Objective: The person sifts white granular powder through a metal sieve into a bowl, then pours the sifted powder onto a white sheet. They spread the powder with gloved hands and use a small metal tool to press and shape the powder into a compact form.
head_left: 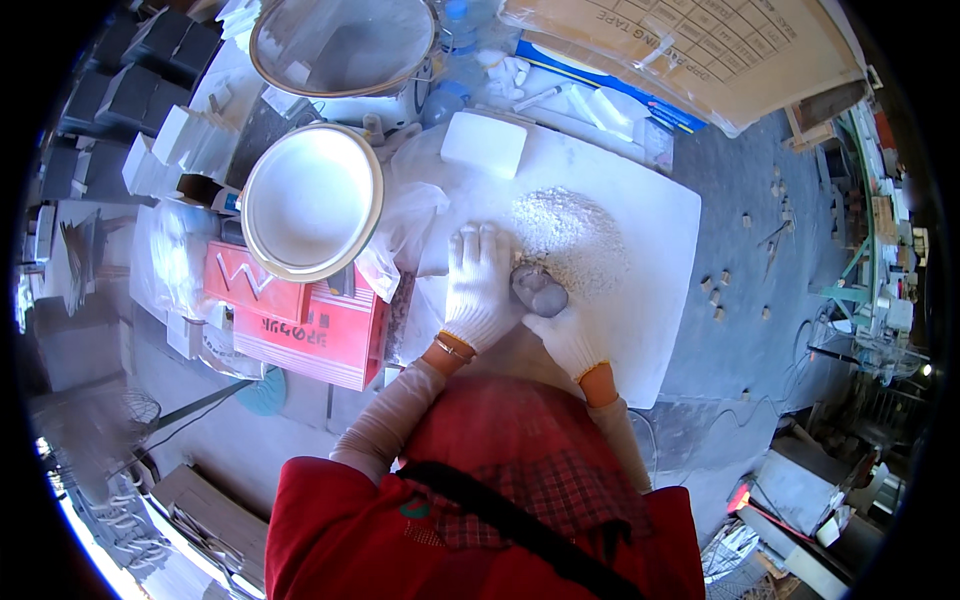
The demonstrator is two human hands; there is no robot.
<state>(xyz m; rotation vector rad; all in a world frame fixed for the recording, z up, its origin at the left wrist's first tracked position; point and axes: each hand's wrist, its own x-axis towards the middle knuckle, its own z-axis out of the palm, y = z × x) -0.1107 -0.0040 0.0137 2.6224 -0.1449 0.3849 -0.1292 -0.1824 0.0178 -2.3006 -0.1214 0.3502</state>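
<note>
My left hand (478, 290), in a white knit glove, lies with its fingers stretched out on a white slab (655, 210). Beside it, a smooth grey rounded lump, perhaps a stone (540, 290), rests at my right hand (568, 340), which is also gloved. The right glove is closed against the lump's near side; some of its fingers are hidden. A spread of white and cream granules (570, 228) lies just beyond both hands, with small bits touching the lump. Farther back on the slab sits a white block (483, 143).
On the left, a round white-filled tub (312, 203) stands by red boxes (300, 340) and a crumpled clear plastic bag (405, 230). Behind it is a large metal-rimmed bucket (345, 45). A cardboard box (700, 50) fills the far right. Small pieces (713, 290) dot the floor at right.
</note>
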